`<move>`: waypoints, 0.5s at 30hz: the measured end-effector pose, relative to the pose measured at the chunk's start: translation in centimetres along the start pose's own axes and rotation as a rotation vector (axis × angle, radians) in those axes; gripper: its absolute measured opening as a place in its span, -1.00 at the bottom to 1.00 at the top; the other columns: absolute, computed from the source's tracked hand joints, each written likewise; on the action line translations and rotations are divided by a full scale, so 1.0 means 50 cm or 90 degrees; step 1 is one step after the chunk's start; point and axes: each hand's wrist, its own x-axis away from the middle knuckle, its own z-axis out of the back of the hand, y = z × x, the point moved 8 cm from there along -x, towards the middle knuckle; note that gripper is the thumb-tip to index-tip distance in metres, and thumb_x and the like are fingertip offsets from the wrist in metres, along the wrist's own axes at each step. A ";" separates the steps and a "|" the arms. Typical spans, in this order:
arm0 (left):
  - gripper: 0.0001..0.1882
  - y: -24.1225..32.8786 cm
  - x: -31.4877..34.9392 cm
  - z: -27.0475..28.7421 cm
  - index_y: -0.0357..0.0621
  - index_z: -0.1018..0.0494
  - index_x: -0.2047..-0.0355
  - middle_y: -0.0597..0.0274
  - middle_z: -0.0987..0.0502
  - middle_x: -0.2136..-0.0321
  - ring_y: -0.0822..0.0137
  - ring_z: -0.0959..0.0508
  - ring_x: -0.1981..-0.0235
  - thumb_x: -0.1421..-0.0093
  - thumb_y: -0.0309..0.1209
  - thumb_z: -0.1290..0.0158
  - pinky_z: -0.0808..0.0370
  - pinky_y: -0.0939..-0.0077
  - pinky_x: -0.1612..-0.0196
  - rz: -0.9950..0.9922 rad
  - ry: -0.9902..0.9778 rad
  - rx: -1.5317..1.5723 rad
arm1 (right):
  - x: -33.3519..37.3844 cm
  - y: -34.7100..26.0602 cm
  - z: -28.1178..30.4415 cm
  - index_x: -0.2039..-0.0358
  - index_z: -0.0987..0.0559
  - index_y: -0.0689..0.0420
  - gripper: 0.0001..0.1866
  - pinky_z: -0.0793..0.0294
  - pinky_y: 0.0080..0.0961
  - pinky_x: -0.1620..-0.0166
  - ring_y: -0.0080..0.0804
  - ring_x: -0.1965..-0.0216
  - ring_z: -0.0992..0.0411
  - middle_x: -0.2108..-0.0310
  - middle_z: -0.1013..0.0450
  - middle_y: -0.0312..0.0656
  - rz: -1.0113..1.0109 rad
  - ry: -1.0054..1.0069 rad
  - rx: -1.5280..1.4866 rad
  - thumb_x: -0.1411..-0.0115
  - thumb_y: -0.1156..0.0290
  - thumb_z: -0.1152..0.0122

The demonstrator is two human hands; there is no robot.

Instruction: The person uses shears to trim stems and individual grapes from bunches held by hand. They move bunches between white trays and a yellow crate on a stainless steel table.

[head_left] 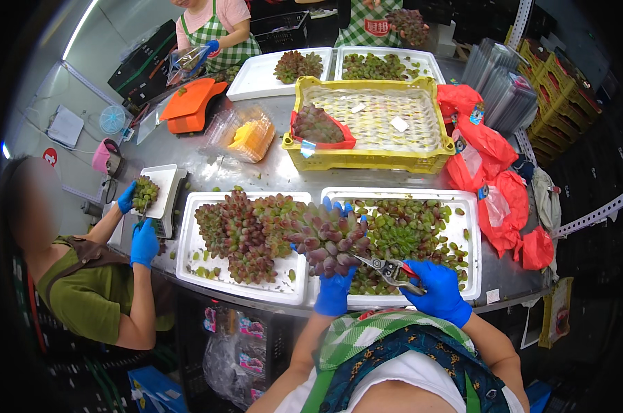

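Note:
A bunch of purplish grapes (330,241) is in my blue-gloved left hand (335,292), whose fingers wrap up behind it and are partly hidden. My right hand (437,292), also gloved in blue, grips a pair of pruning shears (387,270) with red on the handle. The blades point left and meet the lower right edge of the bunch. Under both hands lies a white tray (468,234) of loose green and reddish grapes. Beside it on the left, a second white tray (187,265) carries several whole bunches (239,230).
Beyond the trays stands a yellow crate (366,162) with a netted liner and one bagged bunch. Red bags (490,165) lie at right. A co-worker at left holds grapes (144,193) over a scale (163,182); two people work across the metal table.

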 end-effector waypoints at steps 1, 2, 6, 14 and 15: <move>-0.46 0.001 0.001 0.000 -0.08 -0.08 -0.10 0.13 -0.18 -0.03 0.22 -0.26 0.08 -0.12 -0.23 0.15 -0.37 0.38 0.10 -0.001 0.001 0.001 | 0.001 0.003 -0.001 0.13 -0.42 0.02 -0.48 -0.30 -0.34 0.55 -0.24 0.59 -0.37 0.61 -0.36 -0.26 -0.004 0.004 -0.019 0.19 0.33 -0.31; -0.47 0.001 -0.001 0.000 -0.08 -0.09 -0.10 0.13 -0.19 -0.03 0.22 -0.26 0.08 -0.12 -0.24 0.14 -0.37 0.38 0.10 -0.002 0.000 0.002 | 0.000 0.002 -0.001 0.12 -0.41 0.03 -0.48 -0.29 -0.34 0.54 -0.24 0.58 -0.36 0.60 -0.36 -0.25 -0.001 0.004 -0.010 0.19 0.32 -0.30; -0.47 0.003 -0.005 -0.002 -0.08 -0.10 -0.09 0.13 -0.19 -0.02 0.22 -0.27 0.09 -0.11 -0.25 0.13 -0.38 0.40 0.11 -0.004 -0.001 0.011 | -0.009 -0.013 0.007 0.11 -0.40 0.05 -0.46 -0.27 -0.34 0.52 -0.23 0.56 -0.34 0.56 -0.34 -0.22 0.018 0.022 0.061 0.19 0.30 -0.29; -0.49 0.005 -0.008 -0.001 -0.09 -0.12 -0.08 0.13 -0.20 -0.01 0.23 -0.27 0.11 -0.11 -0.29 0.11 -0.40 0.44 0.13 -0.012 0.001 0.031 | -0.010 -0.032 0.017 0.11 -0.40 0.05 -0.41 -0.23 -0.39 0.50 -0.29 0.57 -0.30 0.56 -0.31 -0.26 0.019 0.036 0.193 0.25 0.26 -0.31; -0.49 0.004 -0.008 0.001 -0.09 -0.13 -0.08 0.14 -0.20 -0.01 0.24 -0.27 0.11 -0.11 -0.29 0.11 -0.40 0.44 0.14 -0.015 0.002 0.035 | -0.008 -0.029 0.014 0.11 -0.40 0.05 -0.40 -0.23 -0.39 0.50 -0.29 0.57 -0.30 0.56 -0.31 -0.26 0.006 0.025 0.188 0.26 0.26 -0.31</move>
